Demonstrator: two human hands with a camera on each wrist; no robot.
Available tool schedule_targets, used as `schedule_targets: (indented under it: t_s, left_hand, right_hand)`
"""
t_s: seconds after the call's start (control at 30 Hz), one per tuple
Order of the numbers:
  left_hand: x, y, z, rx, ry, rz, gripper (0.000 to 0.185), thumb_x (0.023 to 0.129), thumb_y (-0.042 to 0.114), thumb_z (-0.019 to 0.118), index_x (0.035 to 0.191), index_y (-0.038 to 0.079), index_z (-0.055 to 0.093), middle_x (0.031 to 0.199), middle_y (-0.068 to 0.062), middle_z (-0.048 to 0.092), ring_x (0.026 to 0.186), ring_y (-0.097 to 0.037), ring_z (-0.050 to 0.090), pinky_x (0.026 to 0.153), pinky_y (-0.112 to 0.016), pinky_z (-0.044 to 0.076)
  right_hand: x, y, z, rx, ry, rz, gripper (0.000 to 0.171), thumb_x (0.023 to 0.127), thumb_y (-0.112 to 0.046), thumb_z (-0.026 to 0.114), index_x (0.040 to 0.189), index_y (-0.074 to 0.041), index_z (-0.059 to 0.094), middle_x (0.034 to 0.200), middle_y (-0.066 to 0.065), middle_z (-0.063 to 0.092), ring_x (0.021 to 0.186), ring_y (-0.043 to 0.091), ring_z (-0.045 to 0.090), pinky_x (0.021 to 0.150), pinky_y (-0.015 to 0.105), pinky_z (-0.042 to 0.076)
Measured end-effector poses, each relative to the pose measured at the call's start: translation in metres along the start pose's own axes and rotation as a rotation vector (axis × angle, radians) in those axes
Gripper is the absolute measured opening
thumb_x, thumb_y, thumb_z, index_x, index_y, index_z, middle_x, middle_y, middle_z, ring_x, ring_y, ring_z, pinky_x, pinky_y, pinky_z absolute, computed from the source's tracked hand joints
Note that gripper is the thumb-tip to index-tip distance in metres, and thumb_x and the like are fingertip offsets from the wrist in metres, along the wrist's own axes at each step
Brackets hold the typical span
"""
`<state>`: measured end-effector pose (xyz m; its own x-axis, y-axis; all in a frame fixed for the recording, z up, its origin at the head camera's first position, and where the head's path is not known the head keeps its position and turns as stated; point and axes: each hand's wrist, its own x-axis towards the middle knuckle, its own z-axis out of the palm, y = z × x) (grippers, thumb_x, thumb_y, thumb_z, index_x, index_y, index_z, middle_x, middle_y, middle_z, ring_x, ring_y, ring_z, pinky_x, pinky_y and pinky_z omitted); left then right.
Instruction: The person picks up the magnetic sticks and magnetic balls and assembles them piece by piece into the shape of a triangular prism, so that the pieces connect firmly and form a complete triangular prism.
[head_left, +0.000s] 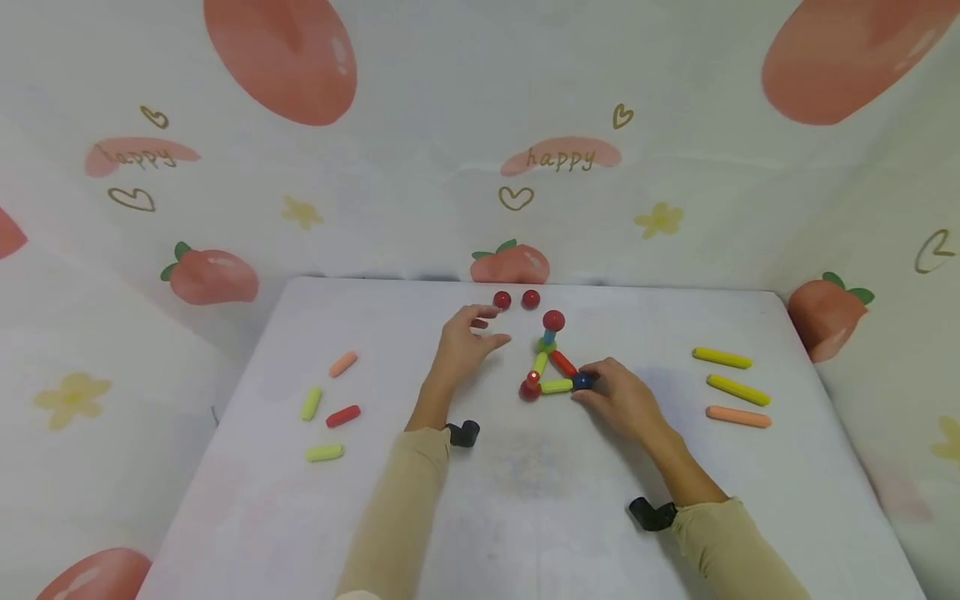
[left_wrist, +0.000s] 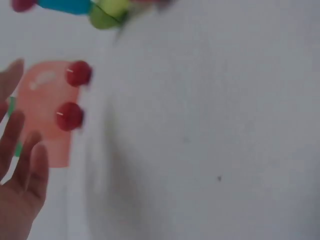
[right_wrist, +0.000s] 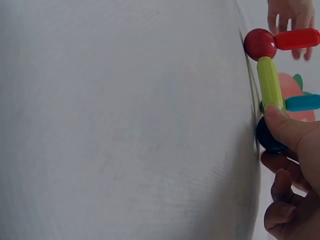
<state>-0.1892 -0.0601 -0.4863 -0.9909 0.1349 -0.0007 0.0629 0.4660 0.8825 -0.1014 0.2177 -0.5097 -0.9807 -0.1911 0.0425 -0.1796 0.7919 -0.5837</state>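
Observation:
A triangle of magnetic rods and balls lies on the table, with a red ball [head_left: 529, 390], a green ball [head_left: 547, 345] and a dark blue ball [right_wrist: 270, 136] at its corners. My right hand [head_left: 621, 398] pinches the dark blue ball between thumb and finger. From the green ball rises a blue rod [head_left: 550, 337] topped by another red ball [head_left: 553, 320]. A short red rod [right_wrist: 298, 39] stands up from the red corner ball. Left of the triangle, my left hand [head_left: 461, 348] hovers with parted fingers, holding nothing, near two loose red balls [left_wrist: 69, 116].
Several short rods [head_left: 343, 415], pink, red and light green, lie at the left. Two yellow rods [head_left: 738, 390] and an orange one [head_left: 738, 417] lie at the right. A patterned cloth [head_left: 420, 208] hangs behind the table's back edge.

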Motion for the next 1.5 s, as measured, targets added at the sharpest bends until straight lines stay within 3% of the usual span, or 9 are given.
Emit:
schedule_targets:
  t_s: [0.13, 0.3, 0.47, 0.77, 1.03, 1.2, 1.4, 1.5]
  left_hand:
    - [0.029, -0.012, 0.009, 0.075, 0.115, -0.022, 0.051, 0.086, 0.027, 0.084, 0.132, 0.014, 0.065, 0.128, -0.006, 0.066, 0.113, -0.024, 0.062, 0.099, -0.04, 0.054]
    - [0.05, -0.013, 0.012, 0.136, 0.171, -0.07, 0.052, 0.087, 0.027, 0.082, 0.133, 0.011, 0.064, 0.13, -0.01, 0.066, 0.118, -0.029, 0.063, 0.104, -0.043, 0.052]
    - [0.063, -0.012, 0.014, 0.204, 0.141, -0.1, 0.051, 0.088, 0.03, 0.081, 0.133, 0.012, 0.066, 0.132, -0.008, 0.068, 0.129, -0.028, 0.059, 0.113, -0.043, 0.045]
    - [0.073, -0.009, 0.027, 0.281, 0.097, -0.048, 0.046, 0.09, 0.024, 0.079, 0.133, 0.013, 0.067, 0.13, -0.009, 0.07, 0.127, -0.027, 0.061, 0.112, -0.041, 0.046]
    - [0.058, -0.006, 0.022, 0.261, 0.111, -0.075, 0.041, 0.092, 0.024, 0.077, 0.13, 0.013, 0.066, 0.121, -0.009, 0.07, 0.116, -0.027, 0.061, 0.106, -0.042, 0.05]
    - [0.043, -0.009, 0.02, 0.217, 0.13, -0.044, 0.041, 0.092, 0.03, 0.077, 0.129, 0.016, 0.067, 0.122, -0.005, 0.07, 0.112, -0.024, 0.06, 0.098, -0.041, 0.051]
    - [0.007, 0.001, 0.01, 0.153, 0.135, -0.035, 0.042, 0.09, 0.037, 0.078, 0.128, 0.022, 0.068, 0.108, -0.003, 0.07, 0.091, -0.022, 0.055, 0.074, -0.033, 0.048]
    - [-0.015, 0.011, 0.006, 0.126, 0.112, -0.044, 0.043, 0.09, 0.041, 0.078, 0.129, 0.026, 0.068, 0.104, -0.003, 0.067, 0.089, -0.019, 0.053, 0.068, -0.03, 0.046]
  right_hand:
    - [-0.001, 0.002, 0.002, 0.006, 0.013, 0.002, 0.043, 0.087, -0.026, 0.082, 0.122, -0.007, 0.067, 0.114, 0.01, 0.07, 0.104, 0.027, 0.067, 0.094, 0.049, 0.056]
    - [0.002, 0.003, 0.004, 0.007, -0.002, -0.009, 0.043, 0.087, -0.027, 0.082, 0.123, -0.009, 0.068, 0.112, 0.007, 0.07, 0.101, 0.022, 0.066, 0.093, 0.046, 0.056]
    - [0.003, 0.001, 0.003, 0.018, -0.002, -0.015, 0.042, 0.086, -0.027, 0.082, 0.122, -0.009, 0.068, 0.11, 0.006, 0.07, 0.099, 0.02, 0.065, 0.091, 0.044, 0.057]
    - [0.003, 0.003, 0.0, 0.022, 0.006, -0.014, 0.041, 0.087, -0.026, 0.082, 0.121, -0.009, 0.068, 0.109, 0.005, 0.07, 0.097, 0.019, 0.065, 0.089, 0.043, 0.056]
    - [0.003, 0.0, 0.002, 0.03, -0.008, -0.018, 0.042, 0.087, -0.026, 0.082, 0.123, -0.008, 0.068, 0.111, 0.006, 0.07, 0.1, 0.021, 0.065, 0.092, 0.045, 0.056]
    - [0.003, 0.001, 0.001, 0.025, -0.005, -0.004, 0.043, 0.086, -0.027, 0.082, 0.123, -0.009, 0.069, 0.112, 0.006, 0.071, 0.101, 0.022, 0.066, 0.093, 0.046, 0.056]
    - [0.002, 0.002, 0.0, 0.011, -0.009, 0.003, 0.044, 0.087, -0.028, 0.082, 0.123, -0.008, 0.068, 0.113, 0.008, 0.071, 0.102, 0.024, 0.066, 0.094, 0.048, 0.056]
    - [0.002, 0.001, 0.0, 0.003, -0.014, 0.01, 0.045, 0.087, -0.029, 0.082, 0.124, -0.007, 0.068, 0.113, 0.009, 0.07, 0.102, 0.024, 0.065, 0.094, 0.048, 0.056]
